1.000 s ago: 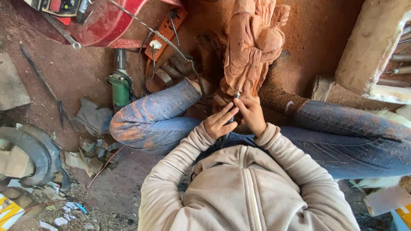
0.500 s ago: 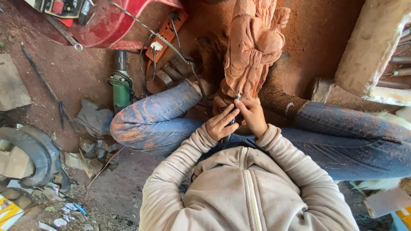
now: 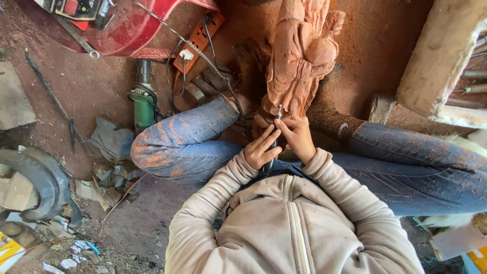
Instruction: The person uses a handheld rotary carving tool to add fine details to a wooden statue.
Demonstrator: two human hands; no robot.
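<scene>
A reddish carved wooden figure [image 3: 299, 61] stands on the ground between my outstretched legs in dusty jeans. My left hand [image 3: 259, 151] and my right hand [image 3: 298, 138] are together at its base. Both grip a thin dark rotary carving handpiece [image 3: 274, 139]. Its metal tip [image 3: 279, 110] touches the lower part of the carving. A flexible metal shaft [image 3: 203, 53] runs from the top left of the view down towards my hands. Red wood dust covers my jeans and the floor.
A green power tool [image 3: 143, 101] lies left of my knee, next to an orange power strip [image 3: 199, 38] and a red machine housing [image 3: 127, 30]. A thick pale timber [image 3: 436, 56] leans at right. An old tyre [image 3: 38, 182] and wood scraps [image 3: 109, 180] lie at left.
Both hands stay on the handpiece at the base of the carving; they have only shifted slightly.
</scene>
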